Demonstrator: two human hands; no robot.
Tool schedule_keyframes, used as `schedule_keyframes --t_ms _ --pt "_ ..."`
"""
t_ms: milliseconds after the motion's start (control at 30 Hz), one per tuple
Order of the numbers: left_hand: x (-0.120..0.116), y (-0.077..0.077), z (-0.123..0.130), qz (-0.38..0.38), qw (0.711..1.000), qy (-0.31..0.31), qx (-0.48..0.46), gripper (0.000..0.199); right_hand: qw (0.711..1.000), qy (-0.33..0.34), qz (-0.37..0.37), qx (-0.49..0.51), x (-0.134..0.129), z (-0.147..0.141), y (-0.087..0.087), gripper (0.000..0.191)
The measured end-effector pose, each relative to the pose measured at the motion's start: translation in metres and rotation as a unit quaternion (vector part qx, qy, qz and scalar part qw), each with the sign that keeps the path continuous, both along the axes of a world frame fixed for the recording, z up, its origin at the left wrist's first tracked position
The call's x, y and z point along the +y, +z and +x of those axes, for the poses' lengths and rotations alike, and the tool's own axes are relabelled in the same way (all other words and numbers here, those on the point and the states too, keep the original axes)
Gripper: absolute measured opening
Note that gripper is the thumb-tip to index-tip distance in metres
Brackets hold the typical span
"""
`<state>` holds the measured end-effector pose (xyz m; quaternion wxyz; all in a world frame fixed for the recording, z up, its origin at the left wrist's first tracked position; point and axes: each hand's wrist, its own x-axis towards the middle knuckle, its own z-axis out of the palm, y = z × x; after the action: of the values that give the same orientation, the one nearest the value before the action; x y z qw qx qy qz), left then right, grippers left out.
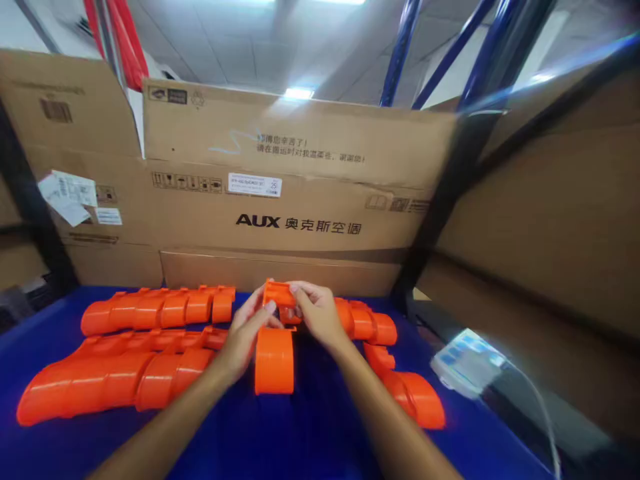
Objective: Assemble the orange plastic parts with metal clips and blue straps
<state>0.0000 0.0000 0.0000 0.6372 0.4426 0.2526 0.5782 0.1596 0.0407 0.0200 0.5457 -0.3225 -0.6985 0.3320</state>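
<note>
Both my hands are raised over the blue surface, close together near the centre of the head view. Between them is an orange plastic part [279, 294] with a flat, ridged top. My left hand [249, 327] grips its left side with thumb and fingers. On the right side, my right hand [319, 312] pinches the same part, some fingers hidden behind it. Just below the hands is a curved orange plastic piece [274, 363]; whether it joins the held part, I cannot tell.
Rows of similar orange pieces [160, 310] lie left on the blue tabletop [300, 440]; more orange pieces [417, 400] lie right. An AUX cardboard box [300, 193] walls the back. At right sits a clear plastic case [467, 363] beside a pale cable [543, 407].
</note>
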Motion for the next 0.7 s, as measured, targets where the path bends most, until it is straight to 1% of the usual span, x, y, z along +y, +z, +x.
schedule_keyframes --t_ms 100,167,200,267,367,467,567,700 --pt "0.005 -0.006 -0.004 0.010 0.997 0.073 0.009 0.080 0.998 -0.006 0.031 -0.055 0.000 0.013 0.003 0.041" --pt "0.006 -0.009 -0.008 0.015 0.995 0.103 0.010 0.079 0.991 -0.054 0.059 -0.106 0.000 0.025 0.002 0.034" --pt "0.006 -0.011 -0.010 0.017 0.994 0.110 0.008 0.079 0.983 -0.085 0.073 -0.144 0.001 0.033 0.001 0.028" --pt "0.004 -0.014 -0.013 0.013 0.994 0.111 0.007 0.081 0.962 -0.111 0.102 -0.229 0.004 0.046 -0.002 0.018" --pt "0.000 -0.016 -0.014 0.007 0.994 0.108 0.014 0.081 0.927 -0.108 0.121 -0.338 0.008 0.058 -0.010 0.012" --pt "-0.002 -0.018 -0.013 0.009 0.993 0.116 0.023 0.078 0.900 -0.097 0.125 -0.406 0.012 0.058 -0.019 0.010" --pt "-0.005 -0.018 -0.013 0.010 0.992 0.125 0.026 0.077 0.888 -0.073 0.119 -0.438 0.014 0.055 -0.025 0.008" --pt "-0.006 -0.018 -0.013 0.010 0.992 0.123 0.023 0.077 0.887 -0.047 0.107 -0.446 0.014 0.053 -0.030 0.006"
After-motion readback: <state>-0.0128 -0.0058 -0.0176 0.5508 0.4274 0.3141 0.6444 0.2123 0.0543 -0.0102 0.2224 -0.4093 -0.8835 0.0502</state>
